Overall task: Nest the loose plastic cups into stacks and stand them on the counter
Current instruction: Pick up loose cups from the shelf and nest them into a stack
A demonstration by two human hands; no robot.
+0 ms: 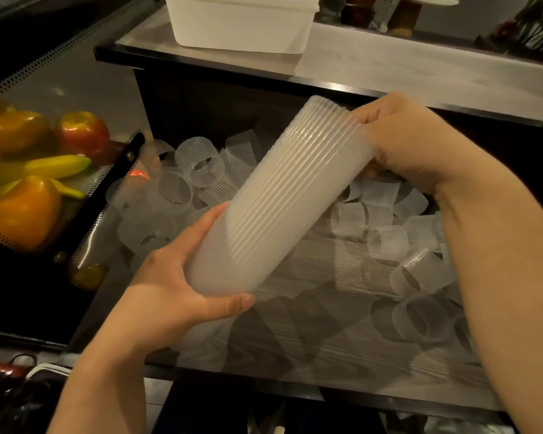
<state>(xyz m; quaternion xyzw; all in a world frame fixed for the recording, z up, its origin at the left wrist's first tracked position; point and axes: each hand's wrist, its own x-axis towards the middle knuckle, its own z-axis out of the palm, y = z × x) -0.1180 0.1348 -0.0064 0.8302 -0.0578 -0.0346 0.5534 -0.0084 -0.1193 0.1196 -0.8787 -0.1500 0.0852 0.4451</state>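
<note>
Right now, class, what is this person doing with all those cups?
A person is nesting ribbed, translucent plastic cups. The left hand grips the lower end of a long tilted stack of cups, while the right hand holds its upper end. Many loose cups lie scattered on the wood-grain surface below. The stack is not yet standing on the counter, where a white tub sits. A tray of peppers and bananas lies to the left.
</note>
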